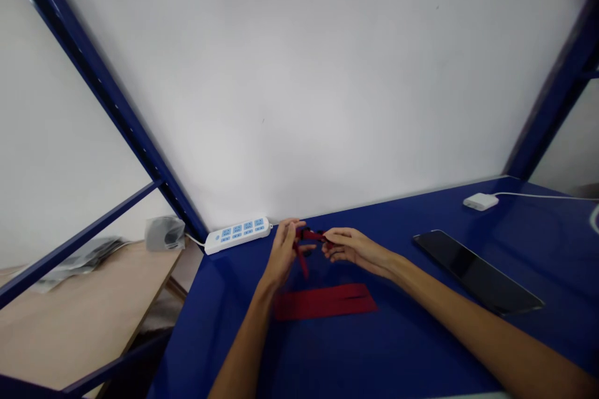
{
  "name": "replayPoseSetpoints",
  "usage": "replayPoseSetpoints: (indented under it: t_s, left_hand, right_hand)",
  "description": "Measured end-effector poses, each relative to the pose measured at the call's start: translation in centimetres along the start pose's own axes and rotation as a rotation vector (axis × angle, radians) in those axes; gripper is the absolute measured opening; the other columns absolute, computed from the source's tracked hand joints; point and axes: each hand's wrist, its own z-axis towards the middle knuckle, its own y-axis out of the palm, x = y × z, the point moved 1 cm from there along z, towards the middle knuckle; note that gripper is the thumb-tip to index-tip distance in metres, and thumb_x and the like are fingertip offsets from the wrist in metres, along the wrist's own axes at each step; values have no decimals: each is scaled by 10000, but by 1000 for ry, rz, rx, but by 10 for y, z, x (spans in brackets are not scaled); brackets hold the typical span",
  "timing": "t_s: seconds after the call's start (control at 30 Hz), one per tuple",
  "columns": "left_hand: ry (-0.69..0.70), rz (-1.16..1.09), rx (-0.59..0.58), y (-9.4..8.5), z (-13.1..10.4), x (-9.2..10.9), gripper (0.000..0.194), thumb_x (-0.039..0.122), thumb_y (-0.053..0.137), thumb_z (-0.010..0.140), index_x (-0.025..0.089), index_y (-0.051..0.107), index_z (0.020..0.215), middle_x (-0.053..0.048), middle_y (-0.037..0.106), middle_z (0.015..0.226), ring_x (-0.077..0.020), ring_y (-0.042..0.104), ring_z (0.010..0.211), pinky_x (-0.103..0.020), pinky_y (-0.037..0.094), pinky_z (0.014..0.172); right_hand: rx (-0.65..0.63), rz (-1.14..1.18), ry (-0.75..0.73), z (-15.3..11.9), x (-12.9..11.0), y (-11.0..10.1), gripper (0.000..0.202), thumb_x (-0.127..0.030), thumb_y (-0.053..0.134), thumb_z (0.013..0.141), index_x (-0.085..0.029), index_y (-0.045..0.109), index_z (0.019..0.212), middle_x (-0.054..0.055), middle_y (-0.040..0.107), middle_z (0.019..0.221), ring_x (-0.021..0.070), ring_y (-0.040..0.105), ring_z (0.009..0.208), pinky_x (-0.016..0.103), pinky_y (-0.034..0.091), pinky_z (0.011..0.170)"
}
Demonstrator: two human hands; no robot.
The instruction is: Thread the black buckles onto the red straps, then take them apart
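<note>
Left hand (283, 250) and right hand (350, 245) each pinch part of a narrow red strap (312, 235) held above the blue counter (397, 355), with a flat red piece (325, 302) lying at its six o'clock and a white power strip (238, 235) at nine.

The left hand (282, 248) and right hand (350, 247) partly hide a blurred, narrow red strip (302, 263), a dark piece (307, 231) there is too small to identify, and the right edge crops a thin white cable (538, 195).
</note>
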Motion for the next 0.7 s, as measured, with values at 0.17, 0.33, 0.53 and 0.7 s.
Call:
replayPoseSetpoints:
  t_s: [0.17,0.33,0.53,0.7]
  left_hand:
    - [-202,-157,-43,10,0,-13,517,596,588,883,151,597,1146,-176,650,1206,-257,668,1069,-418,565,911]
    - [-49,325,-182,12,-9,-5,383,462,686,848,161,709,1085,-102,722,1061,-213,689,909,-379,553,869]
    - [144,609,-196,19,-17,5,325,348,688,856,207,708,1147,-65,729,1123,-226,665,1019,-366,507,936]
    - [191,734,-295,24,-19,7,297,347,638,902,231,702,1168,-41,739,1106,-219,671,974,-359,503,916]
  right_hand:
    - [-17,-14,-32,1,6,3,317,-407,818,778,-157,668,905,-22,574,689,96,509,588,249,400,585]
    - [4,-15,22,3,8,1,385,-434,857,718,-164,584,743,-67,445,588,65,344,503,235,253,494]
    - [-14,-25,49,4,9,0,447,-496,826,736,-177,515,699,-88,378,553,45,264,464,234,163,459]
    - [-35,-101,76,0,5,6,460,-548,782,768,-169,531,702,-87,377,532,38,256,434,240,130,440]
